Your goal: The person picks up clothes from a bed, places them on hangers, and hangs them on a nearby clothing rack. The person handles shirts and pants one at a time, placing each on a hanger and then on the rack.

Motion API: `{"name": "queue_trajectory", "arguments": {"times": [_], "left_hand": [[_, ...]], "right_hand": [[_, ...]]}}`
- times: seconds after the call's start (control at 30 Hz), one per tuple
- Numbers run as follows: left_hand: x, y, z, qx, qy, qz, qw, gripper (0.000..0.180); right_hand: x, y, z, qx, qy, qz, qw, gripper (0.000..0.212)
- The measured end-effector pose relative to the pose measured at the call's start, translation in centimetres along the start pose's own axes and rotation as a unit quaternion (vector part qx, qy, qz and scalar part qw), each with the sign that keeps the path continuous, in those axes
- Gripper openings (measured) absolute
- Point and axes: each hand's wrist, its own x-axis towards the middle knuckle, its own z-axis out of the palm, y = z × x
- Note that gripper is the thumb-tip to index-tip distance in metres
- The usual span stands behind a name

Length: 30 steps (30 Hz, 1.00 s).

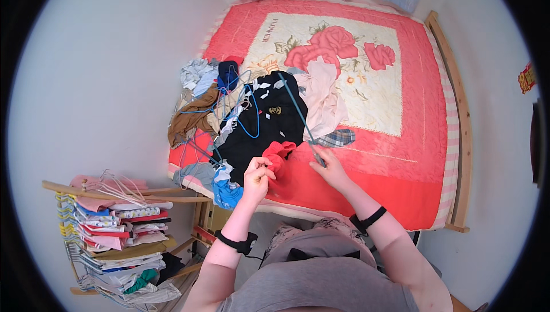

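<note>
My left hand is closed on a bunched red garment, held at the near edge of a black printed garment. In my right hand, the fingers are closed around the lower end of a long, thin blue-grey stick. The stick slants up and to the left across the black garment and the edge of a pale pink garment. I cannot tell whether it is a plain rod or a hanger seen edge-on. A folded plaid cloth lies just beyond my right hand.
A red flowered quilt covers the bed. Left of the black garment lies a heap of mixed clothes with blue wire hangers tangled on top. A wooden rack full of hung clothes stands at lower left. A wooden bed rail runs along the right.
</note>
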Motion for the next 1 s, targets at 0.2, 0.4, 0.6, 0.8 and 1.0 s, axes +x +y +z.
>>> {"name": "queue_trajectory", "arguments": {"times": [0.2, 0.4, 0.6, 0.8, 1.0], "left_hand": [[-2.8, 6.8, -5.6, -0.027, -0.042, 0.059, 0.997, 0.03], [-8.4, 10.6, -11.9, -0.108, -0.001, 0.039, 0.993, 0.014], [-14.1, 11.5, -15.6, -0.231, 0.078, 0.006, 0.97, 0.012], [-20.6, 11.1, -20.4, -0.36, 0.167, -0.102, 0.912, 0.009], [-25.4, 7.1, -20.4, -0.462, 0.151, -0.259, 0.835, 0.04]], "right_hand": [[1.5, -3.4, 4.3, -0.038, -0.056, -0.024, 0.997, 0.061], [1.0, -7.4, 10.8, 0.026, -0.229, -0.072, 0.97, 0.06], [-0.9, -10.1, 19.1, 0.033, -0.352, -0.088, 0.931, 0.022], [-2.8, -14.2, 21.2, 0.015, -0.326, -0.076, 0.942, 0.021], [-6.3, -19.7, 23.8, 0.003, -0.316, -0.21, 0.925, 0.028]]}}
